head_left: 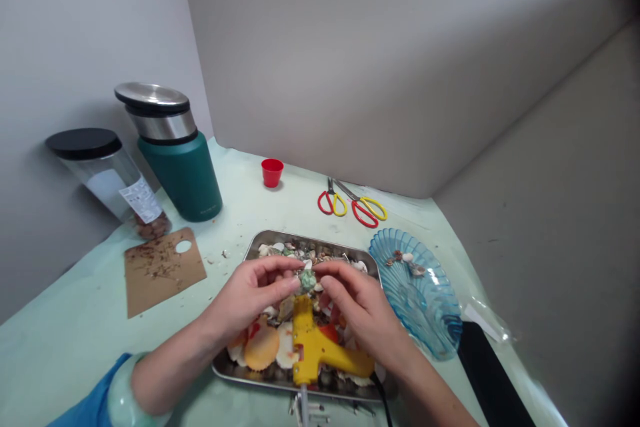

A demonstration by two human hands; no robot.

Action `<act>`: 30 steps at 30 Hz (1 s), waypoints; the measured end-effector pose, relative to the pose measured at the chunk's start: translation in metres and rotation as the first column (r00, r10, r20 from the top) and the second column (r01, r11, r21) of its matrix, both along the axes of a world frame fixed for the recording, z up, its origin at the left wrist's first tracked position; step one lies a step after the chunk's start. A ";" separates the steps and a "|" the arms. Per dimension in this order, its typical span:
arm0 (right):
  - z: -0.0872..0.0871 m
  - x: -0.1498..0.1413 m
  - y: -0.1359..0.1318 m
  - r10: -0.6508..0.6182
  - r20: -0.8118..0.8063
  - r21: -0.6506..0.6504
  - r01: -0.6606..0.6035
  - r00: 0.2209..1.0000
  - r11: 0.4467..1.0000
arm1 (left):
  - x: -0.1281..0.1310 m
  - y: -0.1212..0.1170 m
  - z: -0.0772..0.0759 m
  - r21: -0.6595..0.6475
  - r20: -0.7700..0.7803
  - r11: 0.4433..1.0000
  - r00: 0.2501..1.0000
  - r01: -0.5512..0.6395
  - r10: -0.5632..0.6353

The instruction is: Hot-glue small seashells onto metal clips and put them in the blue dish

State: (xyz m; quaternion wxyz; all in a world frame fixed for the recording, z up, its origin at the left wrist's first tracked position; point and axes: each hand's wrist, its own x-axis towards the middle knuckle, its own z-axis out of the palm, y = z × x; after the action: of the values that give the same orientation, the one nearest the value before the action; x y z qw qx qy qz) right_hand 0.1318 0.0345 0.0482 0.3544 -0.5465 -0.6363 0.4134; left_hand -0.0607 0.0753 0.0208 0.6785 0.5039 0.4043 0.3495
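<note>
Over the metal tray (235, 379), my left hand (263, 283) and my right hand (363, 300) meet with fingertips pinched around a small greenish, lumpy piece (307, 279). A bit of white shows at its top; I cannot make out its exact kind. Below my hands a yellow hot glue gun (307, 340) lies across the tray, a glue stick poking out of its back end toward me. Many shells fill the tray, among them a large orange scallop shell (261, 348) at the front left.
A blue shell-shaped plate (420, 307) holds a few small shells on the right. Behind the tray are two pairs of scissors (367, 207) and a red cup (273, 173). On the left stand a green bottle (183, 177), a clear jar (107, 180) and a stained cardboard piece (165, 273).
</note>
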 end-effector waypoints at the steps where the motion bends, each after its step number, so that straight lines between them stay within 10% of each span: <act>1: 0.000 0.000 0.000 -0.008 0.019 0.032 0.007 1.000 0.999 | -0.001 0.001 -0.001 -0.044 0.036 0.999 0.999 0.001 0.001; 7: -0.002 -0.002 -0.001 0.007 0.056 0.149 -0.015 0.998 0.989 | -0.002 0.003 -0.003 -0.169 0.147 0.984 0.989 0.057 -0.032; 30: 0.001 -0.002 -0.003 0.071 0.111 0.184 -0.091 0.991 0.979 | -0.001 -0.001 0.002 0.395 -0.192 0.919 0.979 0.017 0.065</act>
State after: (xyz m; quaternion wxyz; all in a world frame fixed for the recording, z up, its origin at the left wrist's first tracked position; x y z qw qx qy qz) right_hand 0.1302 0.0319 0.0490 0.3540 -0.5048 -0.7118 0.3363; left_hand -0.0614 0.0748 0.0229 0.5145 0.6579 0.3981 0.3795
